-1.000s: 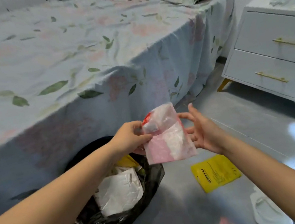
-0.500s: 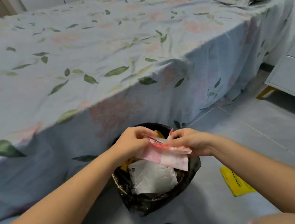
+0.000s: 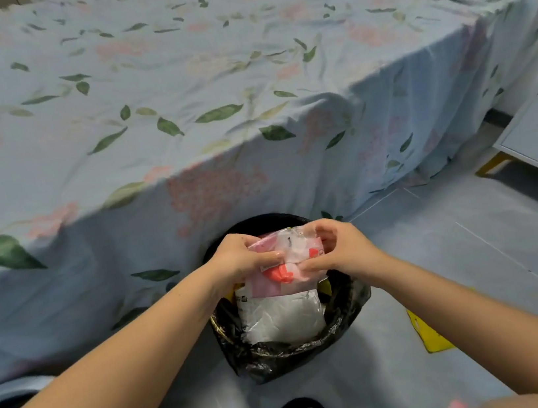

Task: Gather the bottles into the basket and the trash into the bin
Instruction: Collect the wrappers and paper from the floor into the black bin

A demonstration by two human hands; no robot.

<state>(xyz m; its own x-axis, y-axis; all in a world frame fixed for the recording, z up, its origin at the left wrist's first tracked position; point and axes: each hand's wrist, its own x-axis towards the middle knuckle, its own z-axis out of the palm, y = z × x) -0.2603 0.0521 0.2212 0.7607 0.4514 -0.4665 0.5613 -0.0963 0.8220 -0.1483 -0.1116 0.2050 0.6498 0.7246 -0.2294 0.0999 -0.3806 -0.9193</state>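
Head view, both hands [image 3: 297, 257] folding wrapper [image 3: 286, 262] crosswise

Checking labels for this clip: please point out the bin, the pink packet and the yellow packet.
bin [image 3: 282, 357]: head view, near rim of its black liner.
pink packet [image 3: 288, 253]: head view, its crumpled middle between both hands.
yellow packet [image 3: 429, 337]: head view, visible flat face on the floor.

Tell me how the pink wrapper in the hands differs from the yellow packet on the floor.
The pink wrapper is held above the bin, pinched by the left hand and the right hand; the yellow packet lies untouched on the floor. The pink wrapper is crumpled and translucent; the yellow packet looks flat and opaque. Neither is in the bin.
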